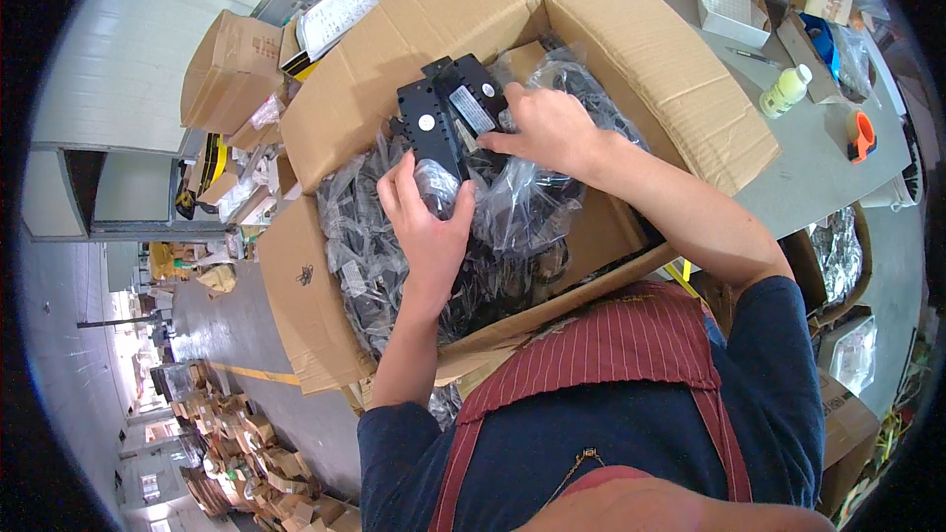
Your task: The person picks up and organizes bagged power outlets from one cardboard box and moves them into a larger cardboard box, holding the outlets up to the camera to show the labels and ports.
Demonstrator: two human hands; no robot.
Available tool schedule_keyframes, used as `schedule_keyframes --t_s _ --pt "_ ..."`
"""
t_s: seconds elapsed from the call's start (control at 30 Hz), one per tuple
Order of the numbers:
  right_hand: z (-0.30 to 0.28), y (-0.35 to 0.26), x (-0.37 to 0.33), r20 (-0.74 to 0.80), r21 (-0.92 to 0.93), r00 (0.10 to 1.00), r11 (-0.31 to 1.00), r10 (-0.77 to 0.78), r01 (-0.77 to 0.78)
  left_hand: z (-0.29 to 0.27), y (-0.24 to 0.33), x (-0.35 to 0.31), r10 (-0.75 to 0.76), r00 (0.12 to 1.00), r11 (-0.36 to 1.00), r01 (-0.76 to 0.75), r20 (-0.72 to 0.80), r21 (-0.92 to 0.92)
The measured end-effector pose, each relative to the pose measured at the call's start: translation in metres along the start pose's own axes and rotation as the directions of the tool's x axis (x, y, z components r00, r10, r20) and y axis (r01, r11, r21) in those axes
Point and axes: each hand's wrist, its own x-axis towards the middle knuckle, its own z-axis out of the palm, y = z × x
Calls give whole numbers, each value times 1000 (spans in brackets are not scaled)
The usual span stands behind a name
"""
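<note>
Black housings, two of them, lie side by side: the left hand [430, 232] has its fingers curled around the near end of one black unit [426, 118], clear wrap [435, 187] bunched between thumb and fingertips. Across from those, the right hand [554, 128] bends its fingers at the edge of a second black unit [481, 89]; whether they pinch it, I can't tell. Beneath both sets of fingers, bagged dark parts [370, 222] crowd an open cardboard box [662, 79]. Well to the right of the fingers, a white-capped bottle [783, 93] sits on the grey surface [796, 163].
</note>
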Motion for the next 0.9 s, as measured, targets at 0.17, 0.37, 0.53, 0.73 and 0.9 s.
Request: schedule_keyframes --t_s 0.17,0.37,0.53,0.73,0.9 --pt "-1 -5 -5 -20 -24 1000 1000 -5 5 -1 0 0 -25 999 1000 25 45 -13" --pt "-3 -11 -8 -59 -44 997 998 -44 41 0 0 0 -10 1000 1000 10 -4 20" --pt "-6 -11 -8 -30 -47 999 999 -21 19 1 0 0 0 1000 1000 0 -5 19" --pt "-6 -11 -8 -33 -47 999 998 -32 30 0 0 -1 -2 1000 1000 2 -6 20" --pt "-6 -10 -8 -7 -57 1000 998 -20 19 -1 0 -1 -24 999 1000 24 31 5"
